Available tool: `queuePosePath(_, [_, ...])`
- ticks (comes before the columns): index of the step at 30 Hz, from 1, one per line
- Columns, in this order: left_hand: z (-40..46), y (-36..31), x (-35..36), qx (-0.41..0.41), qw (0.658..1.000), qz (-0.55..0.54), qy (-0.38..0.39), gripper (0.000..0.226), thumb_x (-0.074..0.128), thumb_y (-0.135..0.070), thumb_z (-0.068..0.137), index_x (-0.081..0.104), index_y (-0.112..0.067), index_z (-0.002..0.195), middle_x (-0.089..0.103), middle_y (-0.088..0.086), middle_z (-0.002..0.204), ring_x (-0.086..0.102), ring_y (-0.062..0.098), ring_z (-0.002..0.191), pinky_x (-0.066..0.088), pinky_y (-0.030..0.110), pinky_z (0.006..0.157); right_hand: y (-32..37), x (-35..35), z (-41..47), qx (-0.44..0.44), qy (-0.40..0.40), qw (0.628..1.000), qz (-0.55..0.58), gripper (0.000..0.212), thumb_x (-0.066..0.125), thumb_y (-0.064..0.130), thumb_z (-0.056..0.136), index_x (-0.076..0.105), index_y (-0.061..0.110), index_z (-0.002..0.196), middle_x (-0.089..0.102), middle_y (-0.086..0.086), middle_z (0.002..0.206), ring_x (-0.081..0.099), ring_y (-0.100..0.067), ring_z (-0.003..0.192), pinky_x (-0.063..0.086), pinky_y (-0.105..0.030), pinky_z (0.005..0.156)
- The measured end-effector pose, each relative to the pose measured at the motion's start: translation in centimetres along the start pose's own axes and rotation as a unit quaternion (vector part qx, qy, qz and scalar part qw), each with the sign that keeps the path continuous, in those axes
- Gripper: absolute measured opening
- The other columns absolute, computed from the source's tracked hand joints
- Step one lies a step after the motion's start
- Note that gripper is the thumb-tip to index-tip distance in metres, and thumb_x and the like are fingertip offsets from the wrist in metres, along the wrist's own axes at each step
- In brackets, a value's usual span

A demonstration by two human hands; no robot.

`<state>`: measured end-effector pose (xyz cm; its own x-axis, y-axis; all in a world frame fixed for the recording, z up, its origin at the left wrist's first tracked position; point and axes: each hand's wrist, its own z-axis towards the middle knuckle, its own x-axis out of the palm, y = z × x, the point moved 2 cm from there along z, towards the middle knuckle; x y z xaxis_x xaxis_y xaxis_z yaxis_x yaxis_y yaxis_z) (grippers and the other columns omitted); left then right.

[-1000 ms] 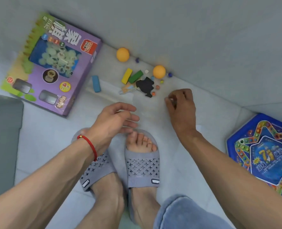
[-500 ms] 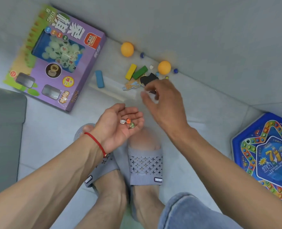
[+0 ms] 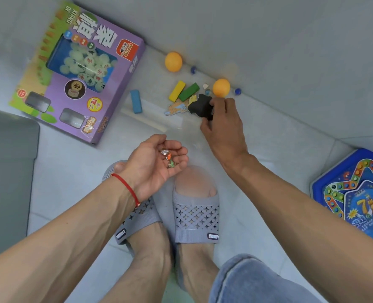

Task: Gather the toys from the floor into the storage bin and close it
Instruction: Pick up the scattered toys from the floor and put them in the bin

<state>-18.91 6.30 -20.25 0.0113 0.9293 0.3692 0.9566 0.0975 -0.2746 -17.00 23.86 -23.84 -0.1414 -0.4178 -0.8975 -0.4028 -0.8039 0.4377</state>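
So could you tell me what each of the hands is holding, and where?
The left hand cups three marbles on its upturned fingers. The right hand grips the black piece at its right end.

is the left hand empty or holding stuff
Holding: the upturned, cupped left hand carries three small glass marbles on its fingers.
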Motion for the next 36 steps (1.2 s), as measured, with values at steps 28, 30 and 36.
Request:
queuePosePath(28, [-0.1, 0.0, -1.0, 0.007, 1.000, 0.010, 0.005, 0.023, 0.048, -0.021, 0.097, 0.063, -0.006, 0.088, 0.062, 0.010, 0.079, 0.058, 0.019, 0.067, 0.052, 0.026, 0.063, -1.4, -2.6, -5.3, 0.040, 0.161, 0.984, 0.069, 0.018, 0.073, 0.034, 0.086, 0.068, 0.021, 0.097, 0.059, 0.003, 0.090, 0.058, -0.008, 0.075, 0.048, -0.029, 0.072])
queuePosePath(30, [0.0, 0.0, -1.1, 0.011, 1.000, 0.012, 0.006, 0.023, 0.047, -0.021, 0.098, 0.063, -0.006, 0.093, 0.065, 0.012, 0.085, 0.063, 0.021, 0.071, 0.056, 0.028, 0.066, -1.3, -2.0, -5.8, 0.027, 0.172, 0.983, 0.051, 0.012, 0.073, 0.026, 0.085, 0.068, 0.019, 0.092, 0.059, 0.002, 0.088, 0.059, -0.015, 0.075, 0.049, -0.031, 0.072])
queuePosePath(36, [-0.2, 0.1, 0.0, 0.021, 0.998, 0.041, 0.036, 0.034, 0.050, -0.019, 0.095, 0.065, 0.004, 0.114, 0.068, 0.024, 0.115, 0.069, 0.027, 0.099, 0.057, 0.039, 0.091, 3.2, -4.3, -5.3, 0.015, 0.137, 0.971, 0.194, 0.010, 0.075, 0.030, 0.082, 0.074, 0.022, 0.089, 0.069, 0.009, 0.083, 0.065, -0.004, 0.076, 0.052, -0.021, 0.071])
